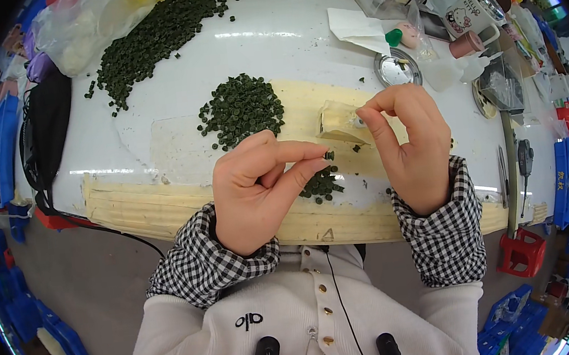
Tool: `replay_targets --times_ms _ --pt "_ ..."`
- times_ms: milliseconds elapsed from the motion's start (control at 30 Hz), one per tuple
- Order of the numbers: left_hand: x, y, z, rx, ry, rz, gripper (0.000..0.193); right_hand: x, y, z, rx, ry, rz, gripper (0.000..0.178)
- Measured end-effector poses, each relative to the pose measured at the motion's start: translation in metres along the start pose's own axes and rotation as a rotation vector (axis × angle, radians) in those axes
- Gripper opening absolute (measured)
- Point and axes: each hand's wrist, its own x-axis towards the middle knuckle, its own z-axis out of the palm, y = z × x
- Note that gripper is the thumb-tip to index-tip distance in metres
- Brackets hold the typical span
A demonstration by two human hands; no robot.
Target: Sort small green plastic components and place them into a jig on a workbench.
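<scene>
My left hand [251, 191] is closed in a pinch, with a small dark green grooved round part [329, 155] between thumb and forefinger. Below those fingertips lies a small heap of similar green parts [321, 186]. My right hand [416, 146] is closed too, its thumb and forefinger meeting at the right end of a cream, tape-covered block [341, 124]. What that pinch holds, if anything, is too small to make out. Behind my left hand sits a mid-sized pile of green parts [243, 109]. A larger pile [153, 49] spreads across the far left.
A round metal dish [398, 68], white paper [357, 28] and a white mug [472, 16] stand at the far right. Clear plastic bags [95, 24] lie far left, near a black cloth bag [50, 126]. Tape covers the table's front edge [148, 199]. A red stool [521, 253] stands below, right.
</scene>
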Motion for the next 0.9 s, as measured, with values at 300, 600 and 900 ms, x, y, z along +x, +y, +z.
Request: replay_targets --times_ms 300,600,900 --pt "0.000 0.000 -0.001 0.014 0.156 0.045 0.021 -0.008 -0.030 -0.013 0.375 -0.188 0.044 0.029" --pt "-0.003 0.001 -0.002 0.076 0.165 0.088 0.023 -0.017 -0.035 0.001 0.671 -0.305 0.165 0.035" --pt "0.001 -0.001 -0.004 0.051 0.118 0.106 0.019 -0.017 -0.029 0.002 0.574 -0.293 0.054 0.034"
